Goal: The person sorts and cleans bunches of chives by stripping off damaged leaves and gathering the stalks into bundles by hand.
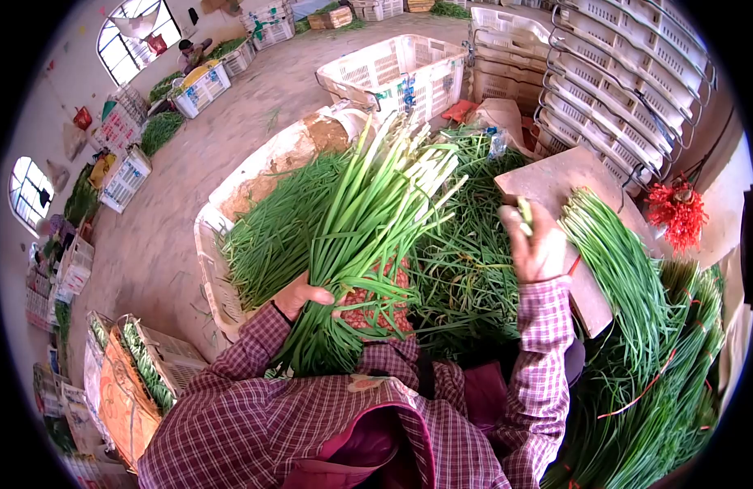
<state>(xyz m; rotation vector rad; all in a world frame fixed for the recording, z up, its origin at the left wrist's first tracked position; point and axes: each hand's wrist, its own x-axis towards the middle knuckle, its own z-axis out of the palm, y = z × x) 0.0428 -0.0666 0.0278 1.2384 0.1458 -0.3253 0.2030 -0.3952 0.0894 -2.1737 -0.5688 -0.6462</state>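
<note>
My left hand [304, 298] is wrapped around the leafy part of a thick bunch of chives [368, 196], whose pale stem ends fan out away from me. Some leaves droop over a reddish patterned cloth [376, 301] at my lap. Held up to the right, my right hand [541, 244] has its fingers curled around a few short pale-green stalk pieces [525, 213]. It is above the edge of a brown board [547, 179]. A neat bundle of chives [621, 261] lies across that board, its pale ends pointing away.
A white crate [217, 265] holds more chives at the left. Loose leaves [466, 277] are heaped ahead of me. Tied bundles [662, 407] lie at right, near red ties [676, 213]. Stacked crates [621, 81] stand behind; another crate [401, 73] is farther off.
</note>
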